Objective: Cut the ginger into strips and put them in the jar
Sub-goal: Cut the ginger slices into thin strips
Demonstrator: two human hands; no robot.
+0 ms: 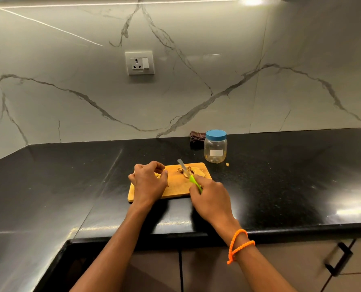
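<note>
Ginger (158, 175) sits pinched in the curled left hand (148, 182); right hand (212, 198) grips the knife (188, 172), whose blade points up-left from that grip.

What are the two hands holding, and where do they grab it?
The right hand grips the knife by its green handle. The left hand pinches a small piece of ginger in its fingertips, over the cutting board.

Behind the black countertop (280, 165) you see a veined marble backsplash (217, 60) with a white socket and switch plate (139, 63), a dark checked cloth (196, 138) by the wall, and a black cabinet handle (338, 259) below.
</note>
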